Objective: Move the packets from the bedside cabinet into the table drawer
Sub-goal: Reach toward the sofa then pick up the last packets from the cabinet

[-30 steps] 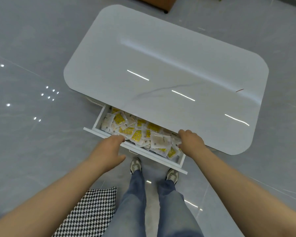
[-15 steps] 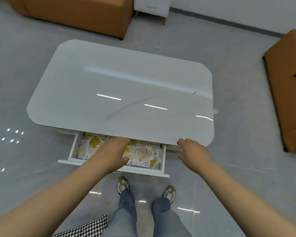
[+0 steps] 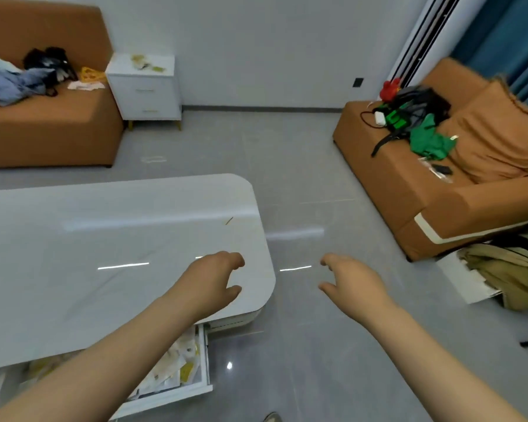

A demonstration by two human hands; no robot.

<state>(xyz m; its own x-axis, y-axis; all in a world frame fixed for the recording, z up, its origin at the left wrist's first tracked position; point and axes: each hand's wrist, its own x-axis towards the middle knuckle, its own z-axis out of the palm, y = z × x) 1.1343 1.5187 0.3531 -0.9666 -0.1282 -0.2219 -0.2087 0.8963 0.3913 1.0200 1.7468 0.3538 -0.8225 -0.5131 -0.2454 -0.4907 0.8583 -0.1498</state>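
Standing b4 cabinet [image 3: 145,89], table [image 3: 104,239], cluttered sofa [image 3: 43,126] adj.

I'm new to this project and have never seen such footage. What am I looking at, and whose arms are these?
No machine here: a person wears a camera on the head, looking forward and down, so the bare arms are their own. The left hand hovers above the corner of the white table, the right hand above the floor; both are relaxed and hold nothing. Under the tabletop the drawer stands open, full of yellow-and-white packets. Across the room, the white bedside cabinet carries a small pile, probably more of them.
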